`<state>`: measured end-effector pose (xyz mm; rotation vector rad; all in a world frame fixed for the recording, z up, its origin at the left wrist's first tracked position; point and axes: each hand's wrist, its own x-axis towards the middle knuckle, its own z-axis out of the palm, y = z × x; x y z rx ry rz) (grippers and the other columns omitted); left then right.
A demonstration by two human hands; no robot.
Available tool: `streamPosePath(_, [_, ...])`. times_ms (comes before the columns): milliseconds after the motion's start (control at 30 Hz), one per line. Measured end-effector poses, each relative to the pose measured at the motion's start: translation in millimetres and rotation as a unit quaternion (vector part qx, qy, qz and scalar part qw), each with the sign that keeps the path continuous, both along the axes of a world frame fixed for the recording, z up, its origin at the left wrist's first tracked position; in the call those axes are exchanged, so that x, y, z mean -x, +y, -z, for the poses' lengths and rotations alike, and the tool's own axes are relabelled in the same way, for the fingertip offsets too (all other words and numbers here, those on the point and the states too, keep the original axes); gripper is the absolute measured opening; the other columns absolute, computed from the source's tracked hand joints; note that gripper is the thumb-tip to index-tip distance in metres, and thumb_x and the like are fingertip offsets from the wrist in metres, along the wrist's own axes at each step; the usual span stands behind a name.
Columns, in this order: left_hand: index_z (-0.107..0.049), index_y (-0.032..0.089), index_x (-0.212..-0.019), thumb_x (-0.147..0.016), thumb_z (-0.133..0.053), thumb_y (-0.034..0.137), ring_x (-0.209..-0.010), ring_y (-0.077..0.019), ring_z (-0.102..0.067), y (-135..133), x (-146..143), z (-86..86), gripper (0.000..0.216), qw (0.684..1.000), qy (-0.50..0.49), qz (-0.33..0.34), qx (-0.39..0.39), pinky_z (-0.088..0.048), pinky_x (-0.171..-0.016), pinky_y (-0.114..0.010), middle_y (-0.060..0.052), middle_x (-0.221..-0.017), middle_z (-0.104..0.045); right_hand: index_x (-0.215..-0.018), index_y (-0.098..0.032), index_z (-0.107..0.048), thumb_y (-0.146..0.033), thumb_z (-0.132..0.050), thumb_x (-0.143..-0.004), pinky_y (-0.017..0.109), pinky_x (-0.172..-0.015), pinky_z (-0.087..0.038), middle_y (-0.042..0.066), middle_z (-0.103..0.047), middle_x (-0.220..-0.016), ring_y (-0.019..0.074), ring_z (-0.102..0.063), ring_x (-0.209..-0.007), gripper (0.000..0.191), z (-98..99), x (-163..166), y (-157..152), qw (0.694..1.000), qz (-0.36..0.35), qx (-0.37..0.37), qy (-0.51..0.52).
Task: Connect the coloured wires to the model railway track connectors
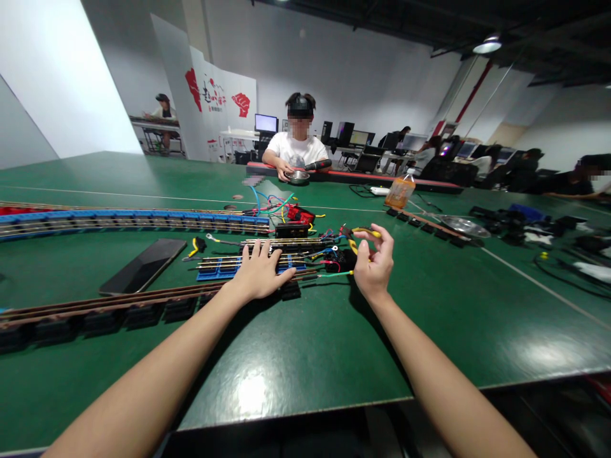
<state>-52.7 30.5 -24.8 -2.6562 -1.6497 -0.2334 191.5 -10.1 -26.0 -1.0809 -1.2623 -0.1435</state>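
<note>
Viewing blue and black track pieces point(217, 268) trailing coloured wires point(334, 274); I rest the left hand point(260, 270), fingers spread, across them, right hand point(375, 264) curled round yellow-handled pliers point(370, 233).

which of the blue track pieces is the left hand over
The short, straight blue track piece with brass-coloured rails: the left hand covers part of it. The long, curved blue track piece lies farther back, clear of the hand.

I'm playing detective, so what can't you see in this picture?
All in the head view:
Middle of the short blue track: covered by the left hand.
Parts of the pliers: hidden by the right hand.
Left end of the brown track: cut off by the edge.
Any writing on the bottle: too small and blurred.
</note>
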Motion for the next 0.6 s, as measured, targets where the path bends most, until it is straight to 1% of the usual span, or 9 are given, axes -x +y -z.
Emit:
streamPosePath(133, [-0.046,0.014,-0.142,-0.089,-0.023,0.071,-0.144,-0.0428,-0.02,1,0,2.0,0.081,1.0,-0.001,0.001,-0.004,-0.017,-0.112,-0.063,-0.022,-0.155,-0.029,-0.131,-0.024,-0.043,-0.023,-0.05,-0.091,0.029,-0.069,-0.058,0.008,-0.069,-0.104,0.0187,-0.069,-0.093,0.04,1.6,12,-7,0.999,-0.038,-0.029,-0.013])
streamPosePath(200, [-0.046,0.014,-0.142,-0.089,-0.024,0.071,-0.144,-0.0435,-0.02,2,0,3.1,0.081,1.0,-0.004,0.0,-0.005,-0.018,-0.112,-0.063,-0.022,-0.155,-0.029,-0.132,-0.025,-0.042,-0.024,-0.049,-0.092,0.03,-0.068,-0.058,0.009,-0.069,-0.105,0.0193,-0.069,-0.092,0.041,3.4,23,-11,0.997,-0.068,-0.03,-0.021])
streamPosePath(300, [-0.047,0.014,-0.141,-0.089,-0.025,0.071,-0.143,-0.0432,-0.022,2,-1,3.5,0.081,1.0,-0.005,-0.003,-0.009,-0.018,-0.112,-0.062,-0.021,-0.154,-0.03,-0.133,-0.025,-0.04,-0.024,-0.047,-0.093,0.03,-0.064,-0.059,0.01,-0.069,-0.106,0.0184,-0.07,-0.086,0.04,3.8,46,-17,0.991,-0.123,-0.015,-0.039])
streamPosePath(400, [-0.047,0.015,-0.141,-0.089,-0.026,0.07,-0.143,-0.042,-0.022,0,-1,0.9,0.078,1.0,0.0,-0.002,-0.012,-0.018,-0.112,-0.061,-0.02,-0.154,-0.031,-0.134,-0.025,-0.039,-0.023,-0.044,-0.095,0.032,-0.069,-0.06,0.01,-0.068,-0.107,0.0183,-0.07,-0.089,0.039,-2.3,77,-22,0.981,-0.189,-0.012,-0.04])
streamPosePath(467, [-0.046,0.015,-0.141,-0.09,-0.029,0.064,-0.143,-0.0417,-0.022,-2,-1,-2.2,0.073,1.0,0.012,-0.002,-0.006,-0.019,-0.112,-0.061,-0.019,-0.154,-0.032,-0.134,-0.025,-0.039,-0.023,-0.044,-0.095,0.032,-0.07,-0.06,0.008,-0.069,-0.105,0.0178,-0.069,-0.09,0.039,-9.8,100,-23,0.976,-0.217,-0.007,-0.028])
streamPosePath(533, [-0.046,0.017,-0.141,-0.092,-0.033,0.053,-0.143,-0.0412,-0.024,-4,1,-5.3,0.062,1.0,0.025,0.006,0.003,-0.02,-0.112,-0.061,-0.016,-0.152,-0.037,-0.132,-0.027,-0.04,-0.024,-0.044,-0.095,0.031,-0.069,-0.06,0.007,-0.069,-0.104,0.0169,-0.069,-0.09,0.037,-18.3,122,-20,0.97,-0.241,-0.002,-0.012])
streamPosePath(600, [-0.048,0.019,-0.139,-0.092,-0.038,0.042,-0.141,-0.0395,-0.028,-5,3,-6.8,0.054,0.999,0.029,0.026,0.006,-0.022,-0.112,-0.059,-0.014,-0.149,-0.042,-0.129,-0.027,-0.042,-0.025,-0.043,-0.095,0.031,-0.072,-0.06,0.006,-0.069,-0.101,0.0168,-0.069,-0.091,0.034,-25.4,141,-14,0.967,-0.255,0.005,0.0])
